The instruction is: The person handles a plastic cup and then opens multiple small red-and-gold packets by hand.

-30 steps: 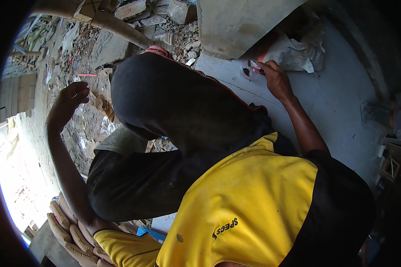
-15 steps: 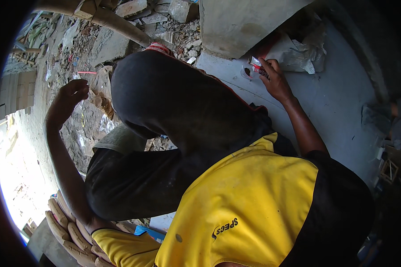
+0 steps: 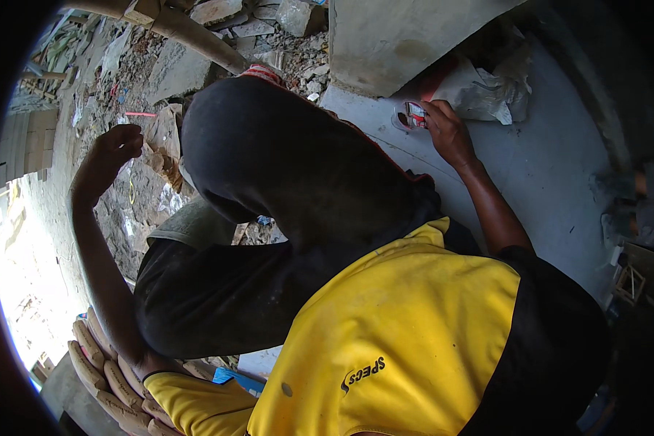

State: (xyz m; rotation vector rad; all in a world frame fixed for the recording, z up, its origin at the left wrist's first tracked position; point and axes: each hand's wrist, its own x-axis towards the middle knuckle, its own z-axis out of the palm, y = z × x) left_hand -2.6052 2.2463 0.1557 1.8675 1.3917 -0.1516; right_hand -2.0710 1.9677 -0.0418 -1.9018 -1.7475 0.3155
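Observation:
On the right, my right hand [image 3: 451, 136] pinches the end of a small red-and-white pack [image 3: 416, 115], which looks like a cigarette pack. It is low over the grey floor [image 3: 516, 171], against or just above a clear plastic cup [image 3: 398, 116] with dark stuff in it; whether they touch is unclear. My left hand [image 3: 116, 150] is raised at the left, past my bent knee, with its fingers curled together. What those fingers hold, if anything, cannot be made out.
A whitish sack [image 3: 479, 91] lies beyond my right hand, next to a concrete block [image 3: 407, 43]. Rubble [image 3: 298, 65] and a wooden pole [image 3: 196, 47] are at the far side. Stacked brown bags [image 3: 112, 378] stand at the lower left.
My right hand has shifted slightly left and lower with the pack, which now overlaps the cup's edge in view. The left hand stays raised, nearly in the same place.

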